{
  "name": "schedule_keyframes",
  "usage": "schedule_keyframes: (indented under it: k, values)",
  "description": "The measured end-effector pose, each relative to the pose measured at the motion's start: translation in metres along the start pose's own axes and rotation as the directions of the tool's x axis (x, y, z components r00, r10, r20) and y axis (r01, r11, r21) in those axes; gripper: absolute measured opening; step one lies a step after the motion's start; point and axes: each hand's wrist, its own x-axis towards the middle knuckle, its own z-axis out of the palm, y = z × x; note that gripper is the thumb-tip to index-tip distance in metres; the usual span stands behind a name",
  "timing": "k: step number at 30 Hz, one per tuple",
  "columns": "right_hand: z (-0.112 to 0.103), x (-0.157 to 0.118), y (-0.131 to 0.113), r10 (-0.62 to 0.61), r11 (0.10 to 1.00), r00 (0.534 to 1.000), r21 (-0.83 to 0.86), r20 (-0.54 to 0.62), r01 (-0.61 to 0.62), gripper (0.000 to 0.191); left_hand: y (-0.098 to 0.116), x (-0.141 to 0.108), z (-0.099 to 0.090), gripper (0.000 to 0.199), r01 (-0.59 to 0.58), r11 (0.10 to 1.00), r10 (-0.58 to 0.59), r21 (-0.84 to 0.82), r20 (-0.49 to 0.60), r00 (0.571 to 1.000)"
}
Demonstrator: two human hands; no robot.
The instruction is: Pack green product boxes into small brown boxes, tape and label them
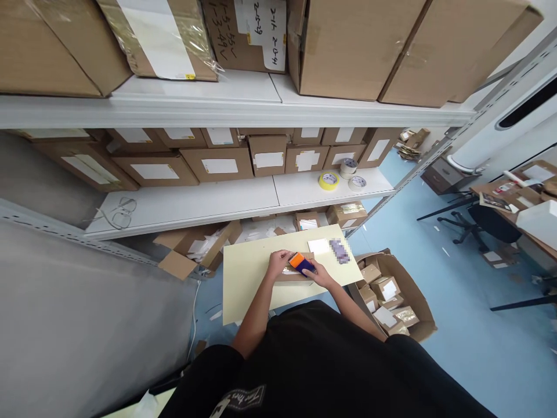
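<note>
My right hand (321,274) is wrapped round a small orange and dark blue box-shaped thing (301,263), tilted over a brown cardboard box (285,277) on the cream tabletop (243,278). At its orange end, my left hand (278,264) has its fingers closed; whether they grip that end or something thin is too small to tell. Shiny tape and a white label show on the cardboard box, partly covered by my hands. A white card (319,247) and a blurred purple item (339,251) lie just beyond my right hand.
A large carton (418,293) of small packed boxes stands right of the table. Ahead, a shelf (209,200) bears labelled boxes, glasses (119,213) and rolls of tape, one yellow (328,181). An opened carton (180,264) sits at the left. A higher shelf (243,110) overhangs.
</note>
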Motion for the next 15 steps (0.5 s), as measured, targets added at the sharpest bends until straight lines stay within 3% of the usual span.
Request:
schedule_keyframes:
  k: [3,7,10,15]
  values:
    - [-0.001,0.002,-0.004,0.013,0.999,1.0,-0.047,-0.028,-0.014,0.044,0.003,-0.006,0.0,0.027,0.015,1.0,-0.016,-0.027,-0.027,0.999]
    - [-0.007,0.008,-0.004,0.017,0.995,1.0,-0.095,-0.024,-0.019,0.044,0.004,-0.014,-0.002,0.024,0.016,0.999,-0.01,0.03,-0.19,0.982]
    - [-0.021,0.011,-0.005,0.028,0.989,0.999,-0.146,-0.016,-0.03,0.045,0.0,-0.021,-0.013,0.027,0.085,0.996,-0.071,0.035,-0.293,0.954]
    - [-0.041,0.017,-0.013,0.041,0.987,0.999,-0.159,0.035,-0.035,0.047,-0.017,-0.03,-0.039,0.034,0.178,0.982,-0.146,0.065,-0.336,0.93]
